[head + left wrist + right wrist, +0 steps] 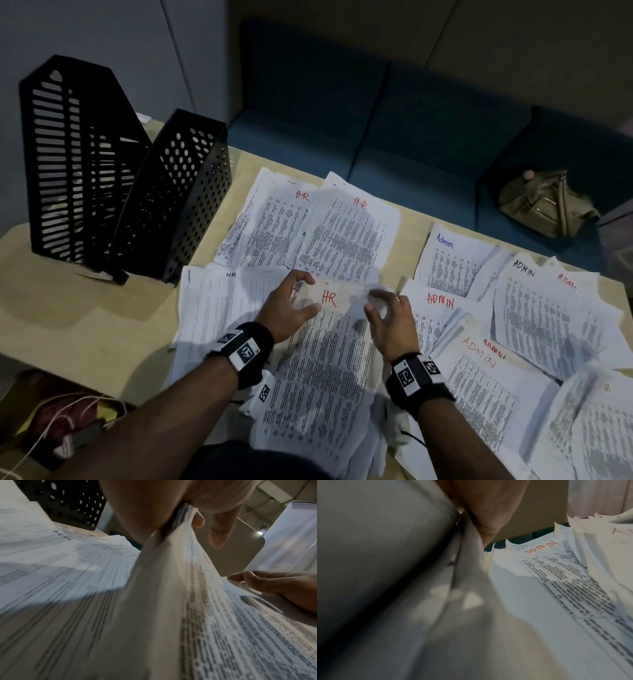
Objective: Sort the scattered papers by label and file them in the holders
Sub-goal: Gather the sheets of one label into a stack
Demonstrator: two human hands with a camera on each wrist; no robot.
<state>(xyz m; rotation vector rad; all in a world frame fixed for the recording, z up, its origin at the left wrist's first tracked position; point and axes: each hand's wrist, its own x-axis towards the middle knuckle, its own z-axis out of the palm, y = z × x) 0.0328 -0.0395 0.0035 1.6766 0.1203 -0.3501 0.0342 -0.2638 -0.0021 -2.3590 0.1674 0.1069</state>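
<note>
A stack of papers (318,373) with "HR" in red at the top lies on the bench (85,318), right in front of the person. Both hands hold its top end up a little. The left hand (287,308) pinches the left side of that end between thumb and fingers. The right hand (390,318) pinches the right side, with its fingers curled. In the left wrist view, the left hand (171,504) grips the sheets, and the fingers (267,582) of the right hand touch the far edge. More HR papers (308,233) lie spread out just behind the stack, and one more HR sheet (222,301) lies to the left, partly under it. Papers marked "ADMIN" (513,308) lie in a messy bunch to the right. Two black holders (120,185) stand side by side at the back left of the bench, near the HR papers. A blue sofa (394,130) sits behind the bench, with a tan bag (544,202) on it.
</note>
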